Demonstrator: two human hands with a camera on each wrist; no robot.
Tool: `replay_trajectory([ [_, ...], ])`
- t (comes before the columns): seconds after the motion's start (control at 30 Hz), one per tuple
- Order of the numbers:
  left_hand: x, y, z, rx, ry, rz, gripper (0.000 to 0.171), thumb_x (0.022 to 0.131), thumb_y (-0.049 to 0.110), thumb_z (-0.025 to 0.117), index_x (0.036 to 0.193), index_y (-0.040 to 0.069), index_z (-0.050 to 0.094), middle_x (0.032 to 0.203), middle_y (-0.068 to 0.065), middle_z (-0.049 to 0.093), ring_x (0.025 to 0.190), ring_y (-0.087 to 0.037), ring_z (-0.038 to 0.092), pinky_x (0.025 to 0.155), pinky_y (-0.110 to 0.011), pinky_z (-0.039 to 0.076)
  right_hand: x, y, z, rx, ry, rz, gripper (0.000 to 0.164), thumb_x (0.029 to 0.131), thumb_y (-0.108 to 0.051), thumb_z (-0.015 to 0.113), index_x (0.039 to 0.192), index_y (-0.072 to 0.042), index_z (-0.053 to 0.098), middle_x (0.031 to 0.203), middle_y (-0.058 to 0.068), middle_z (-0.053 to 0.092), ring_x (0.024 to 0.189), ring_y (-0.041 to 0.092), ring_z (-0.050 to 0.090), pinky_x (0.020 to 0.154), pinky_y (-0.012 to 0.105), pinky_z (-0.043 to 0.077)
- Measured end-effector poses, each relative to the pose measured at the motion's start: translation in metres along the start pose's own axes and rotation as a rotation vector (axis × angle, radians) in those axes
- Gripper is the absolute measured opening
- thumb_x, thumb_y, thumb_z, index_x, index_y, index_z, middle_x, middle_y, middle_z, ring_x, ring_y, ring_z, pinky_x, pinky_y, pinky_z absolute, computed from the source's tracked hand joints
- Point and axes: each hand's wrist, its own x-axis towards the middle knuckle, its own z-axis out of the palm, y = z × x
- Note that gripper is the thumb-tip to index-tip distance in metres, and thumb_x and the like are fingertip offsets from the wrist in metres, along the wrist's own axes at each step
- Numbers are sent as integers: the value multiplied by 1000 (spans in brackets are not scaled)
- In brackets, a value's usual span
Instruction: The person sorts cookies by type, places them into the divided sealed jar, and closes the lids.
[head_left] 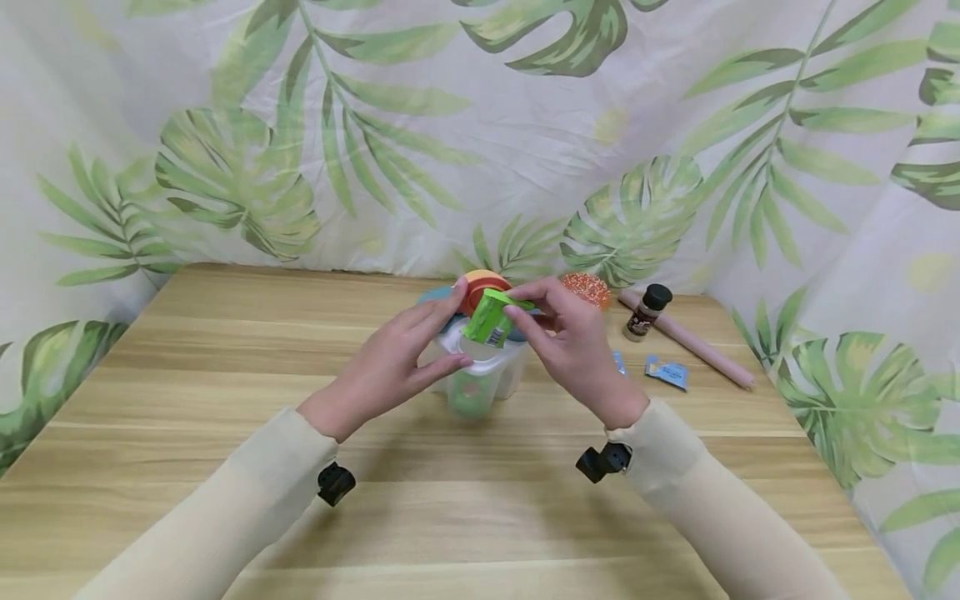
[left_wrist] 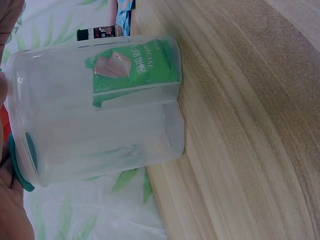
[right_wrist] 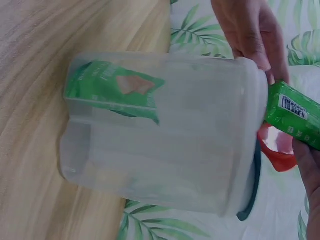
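Note:
A translucent plastic container (left_wrist: 65, 115) stands on the table, its open mouth upward and a green snack packet (left_wrist: 150, 65) inside it. A teal lid (right_wrist: 250, 187) is at the back of its rim. My left hand (head_left: 397, 354) holds the rim from the left, thumb at the front edge and fingers farther back. Over the mouth, my right hand (head_left: 570, 337) pinches a second green snack packet (head_left: 489, 320) by its upper end. This packet tilts downward, its lower end close to the rim.
Behind the container is a red and orange round thing (head_left: 483, 283). To the right are an orange speckled round thing (head_left: 587, 289), a black-capped bottle (head_left: 647, 313), a long pink rod (head_left: 705, 348) and a blue packet (head_left: 667, 372). A leaf-print cloth (head_left: 390, 133) hangs behind the table.

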Motion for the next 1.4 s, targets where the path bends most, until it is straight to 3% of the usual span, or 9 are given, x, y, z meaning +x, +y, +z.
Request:
replay_trajectory([
  [0.27, 1, 0, 0, 2, 10, 5, 94, 93, 25, 81, 167, 10, 25, 153, -16, 56, 141, -35, 55, 116, -51, 49, 1, 4, 7, -60, -25, -50, 16, 95, 5, 71, 111, 3, 67, 109, 16, 75, 94, 25, 76, 77, 24, 64],
  [0.57, 3, 1, 1, -5, 12, 24, 95, 93, 25, 82, 167, 11, 25, 151, -14, 58, 138, -32, 58, 114, -49, 51, -10, 10, 12, -115, -173, -46, 12, 98, -1, 71, 110, -2, 69, 105, 9, 73, 93, 17, 73, 82, 27, 64],
  [0.8, 3, -2, 3, -7, 17, 29, 95, 93, 24, 82, 167, 10, 24, 149, -13, 59, 137, -31, 58, 115, -48, 51, -11, 10, 12, -90, -214, -5, 9, 98, -3, 72, 107, -6, 71, 113, 7, 73, 99, 15, 70, 85, 26, 62],
  [1.03, -5, -6, 1, -4, 18, 24, 96, 91, 21, 83, 167, 11, 25, 147, -14, 60, 134, -31, 60, 112, -48, 53, -16, 11, 19, -113, -297, 20, 9, 100, -7, 70, 106, -3, 75, 123, 9, 68, 114, 19, 67, 96, 28, 60],
  [1.4, -1, -5, 4, 1, 25, 34, 97, 92, 23, 82, 168, 12, 24, 151, -14, 58, 134, -32, 60, 112, -49, 52, -15, 7, 10, -212, -346, -27, 12, 101, -6, 68, 108, -2, 77, 128, 10, 65, 119, 21, 65, 98, 29, 60],
])
